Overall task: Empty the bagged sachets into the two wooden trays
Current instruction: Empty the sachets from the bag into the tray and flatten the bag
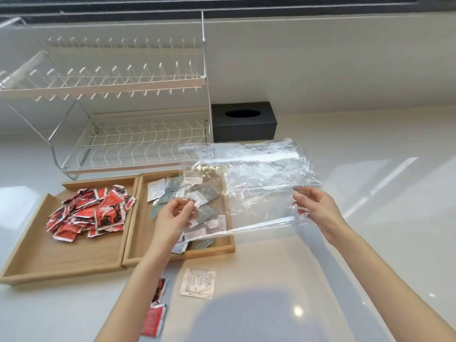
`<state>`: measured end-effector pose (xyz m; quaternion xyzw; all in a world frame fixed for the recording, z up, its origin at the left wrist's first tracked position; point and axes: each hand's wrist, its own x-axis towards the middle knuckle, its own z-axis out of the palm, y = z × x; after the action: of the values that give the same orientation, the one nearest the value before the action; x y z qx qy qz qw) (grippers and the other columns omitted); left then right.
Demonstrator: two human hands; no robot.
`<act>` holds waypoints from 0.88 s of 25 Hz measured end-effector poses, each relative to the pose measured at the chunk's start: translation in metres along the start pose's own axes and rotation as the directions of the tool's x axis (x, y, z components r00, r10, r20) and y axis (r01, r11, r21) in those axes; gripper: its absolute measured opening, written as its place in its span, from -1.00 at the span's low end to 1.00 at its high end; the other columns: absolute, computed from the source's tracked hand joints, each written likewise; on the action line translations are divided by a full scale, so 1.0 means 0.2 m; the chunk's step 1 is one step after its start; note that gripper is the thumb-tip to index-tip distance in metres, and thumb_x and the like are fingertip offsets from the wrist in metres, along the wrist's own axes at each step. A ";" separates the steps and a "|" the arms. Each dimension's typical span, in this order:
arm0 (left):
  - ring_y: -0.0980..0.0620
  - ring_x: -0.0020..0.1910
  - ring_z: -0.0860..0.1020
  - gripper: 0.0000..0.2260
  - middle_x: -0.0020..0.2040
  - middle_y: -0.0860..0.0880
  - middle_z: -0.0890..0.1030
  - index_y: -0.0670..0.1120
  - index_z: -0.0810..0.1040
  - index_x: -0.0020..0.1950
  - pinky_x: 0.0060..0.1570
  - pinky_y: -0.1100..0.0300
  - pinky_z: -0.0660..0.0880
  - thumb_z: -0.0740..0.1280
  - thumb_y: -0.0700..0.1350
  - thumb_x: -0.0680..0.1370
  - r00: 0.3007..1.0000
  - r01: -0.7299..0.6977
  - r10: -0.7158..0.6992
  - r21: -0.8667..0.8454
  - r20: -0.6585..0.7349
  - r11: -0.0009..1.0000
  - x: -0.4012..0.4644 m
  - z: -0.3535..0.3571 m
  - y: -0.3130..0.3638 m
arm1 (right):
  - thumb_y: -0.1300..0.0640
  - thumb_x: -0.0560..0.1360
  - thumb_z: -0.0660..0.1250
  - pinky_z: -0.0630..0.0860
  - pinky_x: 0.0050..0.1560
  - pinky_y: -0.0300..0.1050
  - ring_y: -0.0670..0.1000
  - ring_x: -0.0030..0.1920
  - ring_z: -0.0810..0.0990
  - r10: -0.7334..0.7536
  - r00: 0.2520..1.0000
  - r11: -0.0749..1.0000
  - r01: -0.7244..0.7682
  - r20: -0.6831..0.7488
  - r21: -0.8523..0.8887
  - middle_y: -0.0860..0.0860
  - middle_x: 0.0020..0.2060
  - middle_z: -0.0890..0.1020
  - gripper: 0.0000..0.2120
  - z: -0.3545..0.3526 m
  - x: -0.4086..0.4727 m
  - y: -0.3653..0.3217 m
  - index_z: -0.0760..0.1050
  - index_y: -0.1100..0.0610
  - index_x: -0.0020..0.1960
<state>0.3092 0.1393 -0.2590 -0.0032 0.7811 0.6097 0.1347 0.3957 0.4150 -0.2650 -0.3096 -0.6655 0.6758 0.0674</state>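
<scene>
Left hand [174,213] hiding pale sachets [172,191], gripping clear bag [249,174]

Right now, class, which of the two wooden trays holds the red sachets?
The left tray, farther from the clear bag. Its red sachets are heaped at its far end; the right tray holds grey and white ones.

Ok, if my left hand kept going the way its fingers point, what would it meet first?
Probably the clear bag, which the left hand already pinches. Past it lie the grey sachets in the right tray. Depth is hard to judge.
</scene>
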 end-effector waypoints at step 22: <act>-0.19 0.44 0.10 -0.37 0.45 -0.23 0.04 -0.13 0.08 0.45 0.38 0.01 0.11 0.30 -0.02 0.48 0.996 -0.018 0.065 0.616 -0.054 0.787 0.56 0.84 0.11 | 0.20 0.47 0.29 0.33 -0.01 -0.21 0.10 0.02 0.52 -0.103 0.991 0.911 0.061 -0.081 -0.408 0.10 -0.01 0.52 -0.59 -0.26 0.87 0.00 0.33 0.18 0.30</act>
<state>0.2315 0.3229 -0.2987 0.0358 0.9412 0.3246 0.0864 0.2841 0.5470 -0.3187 -0.3221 -0.7990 0.5038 0.0635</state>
